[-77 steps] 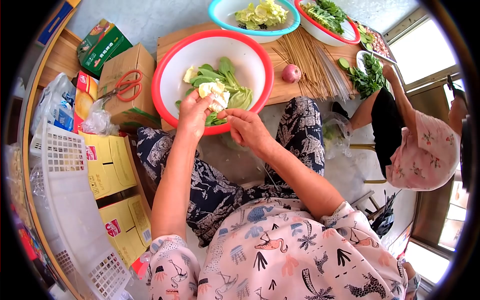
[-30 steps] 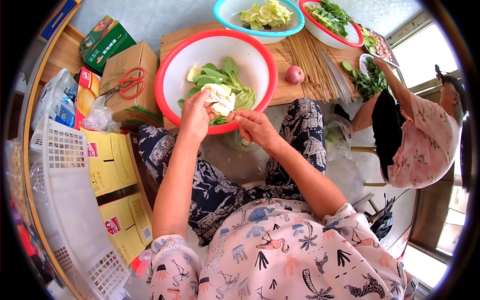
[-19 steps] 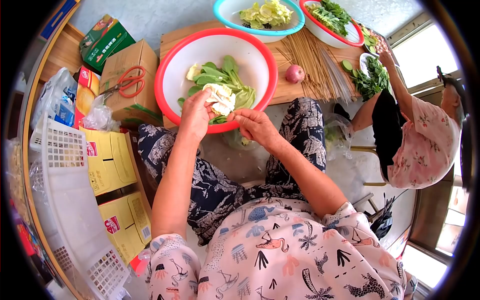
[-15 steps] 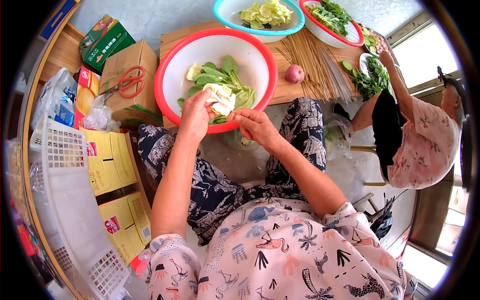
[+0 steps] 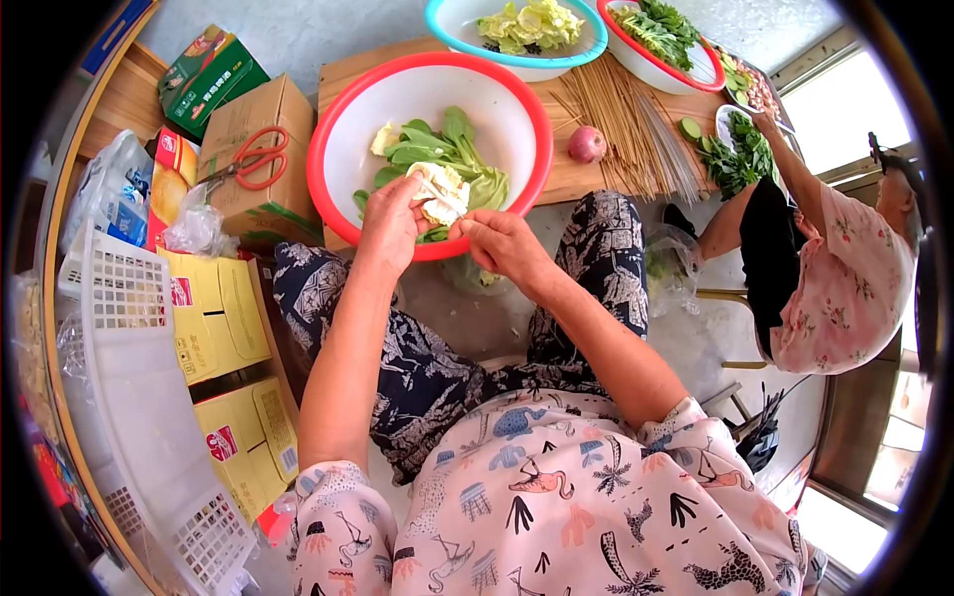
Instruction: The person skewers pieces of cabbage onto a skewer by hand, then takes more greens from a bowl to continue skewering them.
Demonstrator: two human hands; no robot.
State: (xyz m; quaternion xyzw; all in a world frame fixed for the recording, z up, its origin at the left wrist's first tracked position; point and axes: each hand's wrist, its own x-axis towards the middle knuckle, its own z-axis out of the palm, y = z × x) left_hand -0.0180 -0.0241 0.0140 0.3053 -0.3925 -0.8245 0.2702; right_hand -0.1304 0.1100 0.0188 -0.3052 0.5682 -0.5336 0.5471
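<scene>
Pale leaf [image 5: 442, 192], slightly turned, between hands [image 5: 388, 226] [image 5: 509, 246]

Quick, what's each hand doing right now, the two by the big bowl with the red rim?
Left hand: closed, holding a pale, crumpled leaf.
Right hand: closed in a pinch; can't tell what's in it.

Pale cream leaves [image 5: 440, 195], crumpled in loose bundle, held over near side of red-rimmed basin [image 5: 397, 94].
</scene>
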